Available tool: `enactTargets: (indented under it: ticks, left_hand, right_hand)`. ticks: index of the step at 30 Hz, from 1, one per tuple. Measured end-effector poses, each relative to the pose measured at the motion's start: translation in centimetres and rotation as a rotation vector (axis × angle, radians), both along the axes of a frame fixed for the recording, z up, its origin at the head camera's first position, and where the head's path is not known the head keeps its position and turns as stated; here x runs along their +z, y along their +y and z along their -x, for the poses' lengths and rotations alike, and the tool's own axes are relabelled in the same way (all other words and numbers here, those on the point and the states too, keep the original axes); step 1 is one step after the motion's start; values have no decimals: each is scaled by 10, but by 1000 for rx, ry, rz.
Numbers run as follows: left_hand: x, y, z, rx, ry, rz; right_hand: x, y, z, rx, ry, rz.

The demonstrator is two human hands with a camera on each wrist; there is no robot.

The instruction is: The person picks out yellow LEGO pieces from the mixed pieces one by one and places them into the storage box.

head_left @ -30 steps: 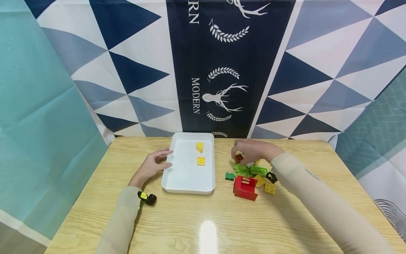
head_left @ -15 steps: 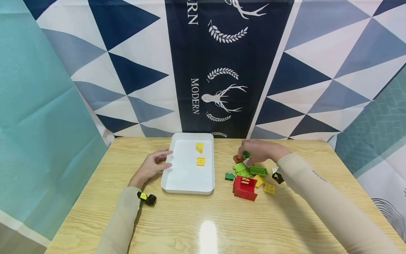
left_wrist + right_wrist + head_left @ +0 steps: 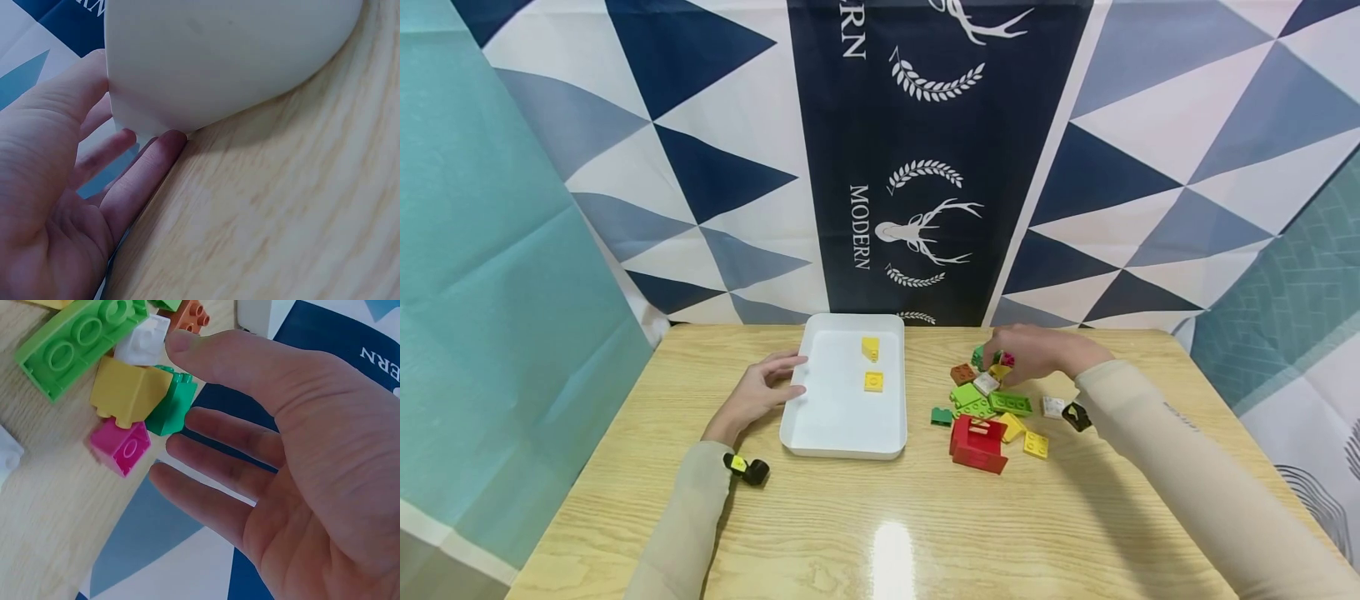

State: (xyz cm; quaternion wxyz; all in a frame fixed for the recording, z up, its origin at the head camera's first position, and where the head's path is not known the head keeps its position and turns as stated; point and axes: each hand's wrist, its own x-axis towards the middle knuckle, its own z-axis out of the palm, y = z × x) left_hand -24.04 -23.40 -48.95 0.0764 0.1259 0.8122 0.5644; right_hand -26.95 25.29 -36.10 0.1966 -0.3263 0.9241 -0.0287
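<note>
My left hand (image 3: 758, 395) spread against tray (image 3: 842, 421); right hand (image 3: 1036, 352) empty, fingers extended beside bricks (image 3: 128, 392), apparently selecting; pinch likely needed next

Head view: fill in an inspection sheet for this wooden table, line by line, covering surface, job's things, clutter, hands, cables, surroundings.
Surface: light wood-grain table, bright glare toward the near edge.
Job's things: white rectangular plastic tray holding two yellow plastic bricks; heap of multicoloured plastic bricks right of it.
Clutter: nothing seen beyond the loose bricks.
Hands: left hand touches the tray's left side; right hand at the heap's far side, fingers and thumb apart.
Cables: nothing seen.
Surroundings: blue-and-white triangle-patterned backdrop; plain teal sheet, left.
</note>
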Motion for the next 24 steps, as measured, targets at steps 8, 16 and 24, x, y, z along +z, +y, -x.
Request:
enactTargets:
  ticks: [8,16,24]
  left_hand:
    - [0,0,0,1,-8,-7]
    - [0,0,-1,-3,-3,-20]
    - [0,1,0,-1,13,-6]
  right_hand:
    - [1,-2,-3,-33,-20,-26]
    - [-4,-5,-4,-30,-26,-24]
    - [-11,-4,-4,-25,-36,-9]
